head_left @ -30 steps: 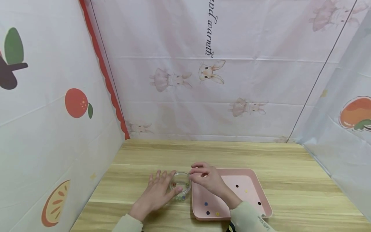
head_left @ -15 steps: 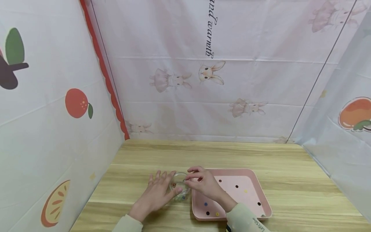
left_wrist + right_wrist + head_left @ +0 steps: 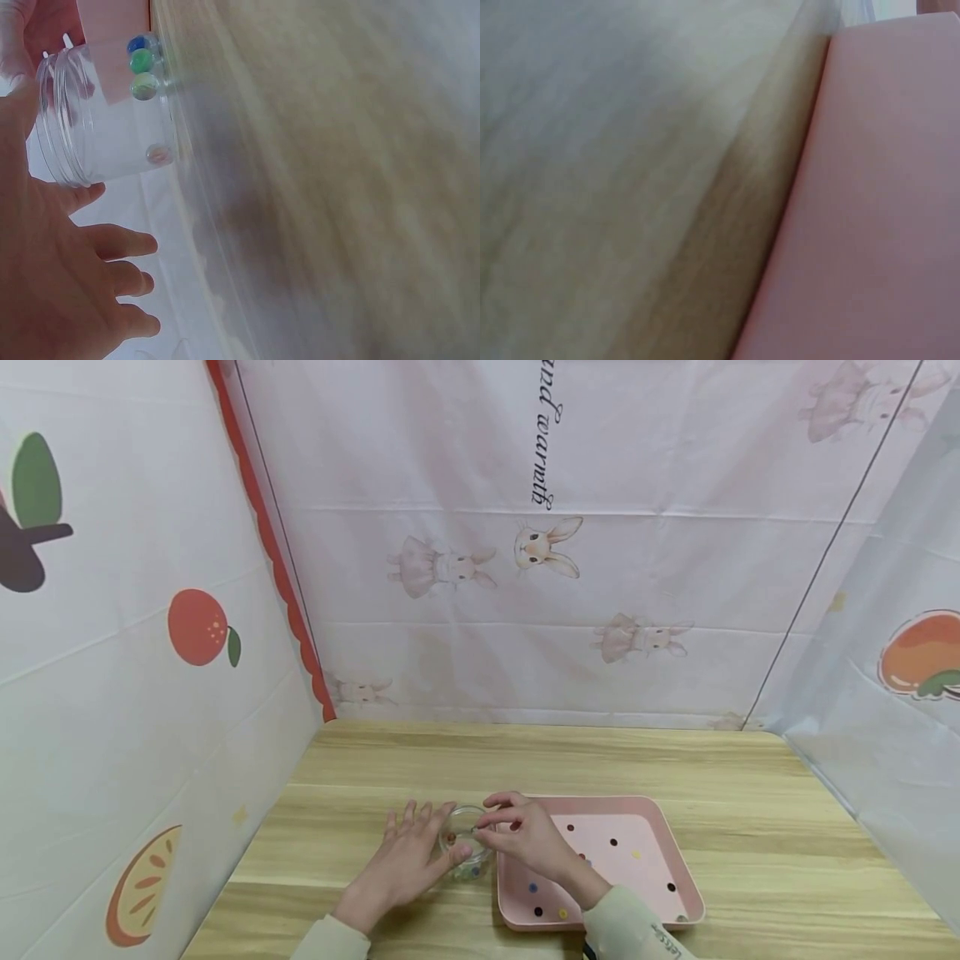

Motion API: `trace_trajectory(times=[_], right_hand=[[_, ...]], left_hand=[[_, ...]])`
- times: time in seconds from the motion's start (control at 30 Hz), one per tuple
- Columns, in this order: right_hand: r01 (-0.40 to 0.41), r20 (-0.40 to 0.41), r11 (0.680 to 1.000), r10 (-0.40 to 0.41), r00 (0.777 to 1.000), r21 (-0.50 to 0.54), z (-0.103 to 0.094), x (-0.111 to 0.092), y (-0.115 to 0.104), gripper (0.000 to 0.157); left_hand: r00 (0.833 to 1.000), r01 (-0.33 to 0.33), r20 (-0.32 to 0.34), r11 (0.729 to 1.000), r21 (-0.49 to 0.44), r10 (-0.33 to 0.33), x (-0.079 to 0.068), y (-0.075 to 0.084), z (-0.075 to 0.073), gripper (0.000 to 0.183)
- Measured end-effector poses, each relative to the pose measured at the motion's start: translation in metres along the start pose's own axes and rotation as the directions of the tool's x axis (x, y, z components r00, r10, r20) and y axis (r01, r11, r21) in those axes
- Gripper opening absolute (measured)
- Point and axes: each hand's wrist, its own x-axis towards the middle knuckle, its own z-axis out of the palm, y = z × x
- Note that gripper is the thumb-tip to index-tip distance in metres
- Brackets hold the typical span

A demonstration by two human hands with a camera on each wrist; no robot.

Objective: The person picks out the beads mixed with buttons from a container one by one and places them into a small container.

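A clear, open-topped jar (image 3: 467, 835) stands upright on the table, left of the pink tray. My left hand (image 3: 408, 860) holds it between thumb and index finger, the other fingers spread. In the left wrist view a blue marble (image 3: 137, 45), a green marble (image 3: 141, 61), a pale green marble (image 3: 144, 86) and a reddish marble (image 3: 158, 154) lie at the jar's bottom. Over the jar's mouth my right hand (image 3: 528, 839) pinches a small dark thing (image 3: 474, 829) between thumb and index finger, mostly hidden by the fingertips. The right wrist view shows no fingers at work.
The shallow pink tray (image 3: 678, 843) sits close to the jar's right side, under my right forearm. Several small round pieces in it are scattered: black, yellow, blue and reddish. The wooden table (image 3: 420, 760) ends at printed curtains (image 3: 480, 677) behind and at both sides.
The right hand has moved left from the jar's right rim to over its mouth, fingers still pinched. More pieces in the tray show. The left hand and jar stay put.
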Motion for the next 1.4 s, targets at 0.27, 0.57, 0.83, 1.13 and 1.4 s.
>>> trace_trajectory(times=[0.27, 0.57, 0.83, 1.13, 1.4], right_hand=[[-0.005, 0.004, 1.000, 0.005, 1.000, 0.006, 0.000, -0.001, -0.001, 0.018], [-0.013, -0.018, 0.999, 0.012, 1.000, -0.037, -0.010, -0.004, -0.003, 0.023], [-0.020, -0.090, 0.998, 0.014, 0.996, -0.062, -0.048, -0.014, -0.001, 0.024], [-0.152, -0.144, 0.978, 0.131, 0.981, -0.145, -0.093, -0.041, -0.002, 0.015], [-0.091, -0.185, 0.970, 0.049, 0.981, -0.223, -0.123, -0.067, 0.004, 0.011]], left_hand=[[1.000, 0.002, -0.003, 1.000, 0.001, -0.002, 0.000, 0.001, 0.001, 0.079], [1.000, 0.001, 0.011, 1.000, -0.003, -0.001, 0.000, 0.002, 0.000, 0.077], [1.000, 0.004, -0.001, 1.000, 0.011, -0.004, -0.001, 0.001, 0.000, 0.079], [1.000, 0.003, 0.008, 1.000, 0.007, -0.003, -0.005, 0.001, 0.000, 0.079], [1.000, 0.001, 0.005, 1.000, 0.015, -0.001, -0.004, 0.001, -0.001, 0.080]])
